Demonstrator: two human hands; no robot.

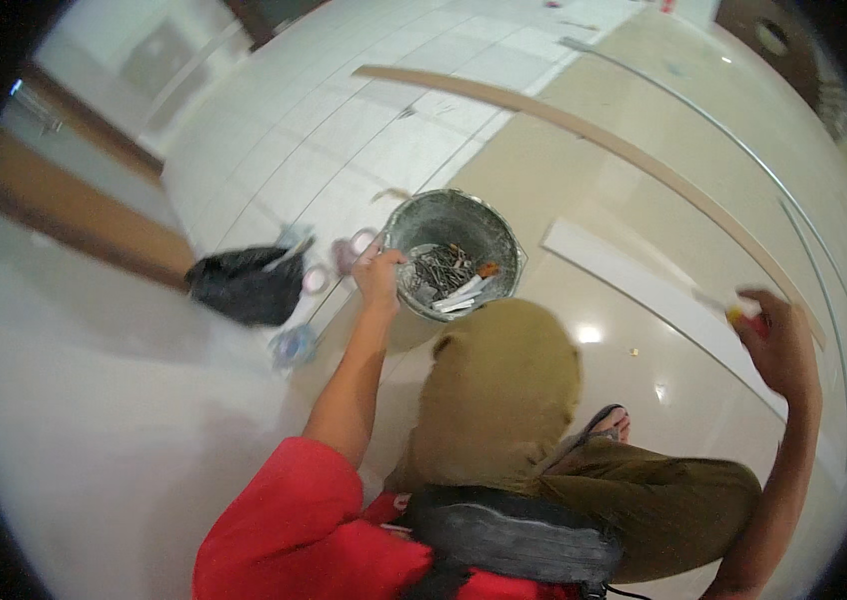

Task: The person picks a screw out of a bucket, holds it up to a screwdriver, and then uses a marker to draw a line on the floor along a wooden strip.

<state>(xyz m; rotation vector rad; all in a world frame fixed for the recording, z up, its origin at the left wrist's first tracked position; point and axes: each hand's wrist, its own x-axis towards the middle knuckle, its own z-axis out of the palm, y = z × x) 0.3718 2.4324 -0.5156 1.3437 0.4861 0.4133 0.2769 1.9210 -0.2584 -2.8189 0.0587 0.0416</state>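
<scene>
Glossy beige floor [654,400] meets white tiling [294,165] crossed by thin lines; brown framing [74,215] edges the pale wall [74,360] at left; bright light reflections [590,334] gleam on the beige.

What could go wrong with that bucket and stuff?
The round grey plastic-looking bucket might tip if the left hand pulls hard on its rim, spilling the thin dark pieces inside. Those pieces look like metal, so they could prick anyone reaching in. The right hand holds a small red-and-yellow object near the long flat white board; if dropped, it might mark the board.
</scene>
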